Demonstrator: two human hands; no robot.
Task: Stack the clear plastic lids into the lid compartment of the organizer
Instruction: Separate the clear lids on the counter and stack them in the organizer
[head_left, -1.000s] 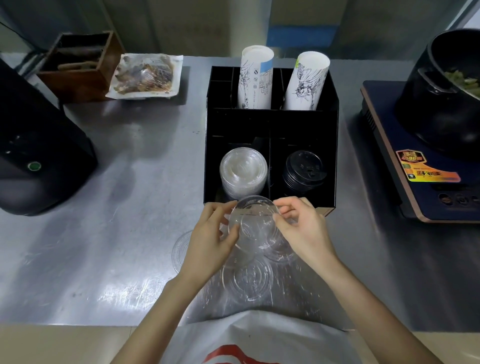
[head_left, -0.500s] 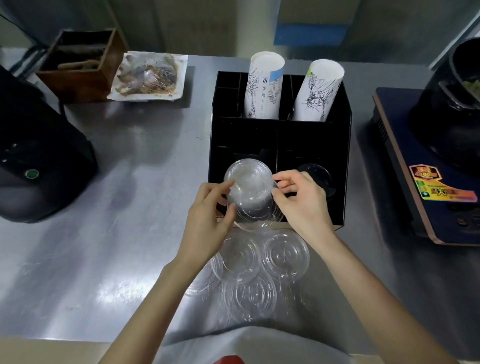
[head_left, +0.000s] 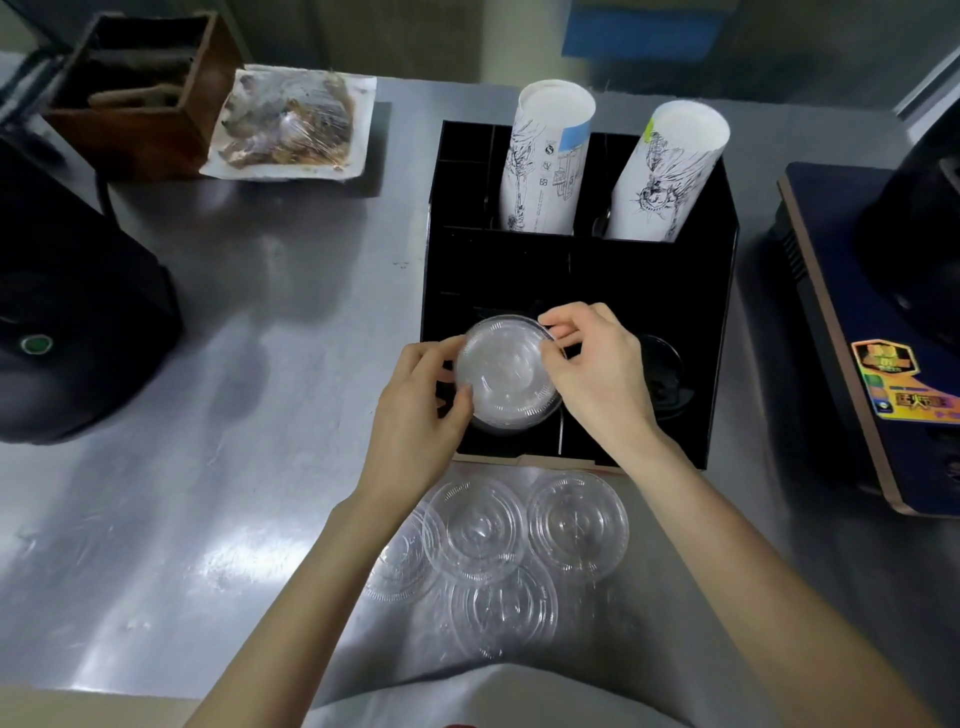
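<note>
Both hands meet at the centre of the frame over the front left compartment of the black organizer (head_left: 691, 291). The left hand (head_left: 415, 410) and the right hand (head_left: 597, 374) pinch opposite edges of a clear lid (head_left: 506, 379), fingers closed on its rim from either side. The lid sits level on top of a stack of clear lids already in that compartment — whether it is fully seated on the one below cannot be told from here.

The step in hand looks like the placing of one lid: it has reached the compartment and is being squared up on the stack. In the compartment to the right, partly hidden behind the right hand, dark lids (head_left: 662, 374) show.

Below the organizer, in the lower centre of the frame, several loose lids (head_left: 576, 525) lie overlapping on the steel tabletop (head_left: 234, 467), so the task seems well short of finished.

The next move probably calls for letting go evenly on both sides so the lid does not tilt, then drawing the hands down the frame to pick one lid off the overlapping pile — separating it cleanly, since clear lids tend to cling together.
</note>
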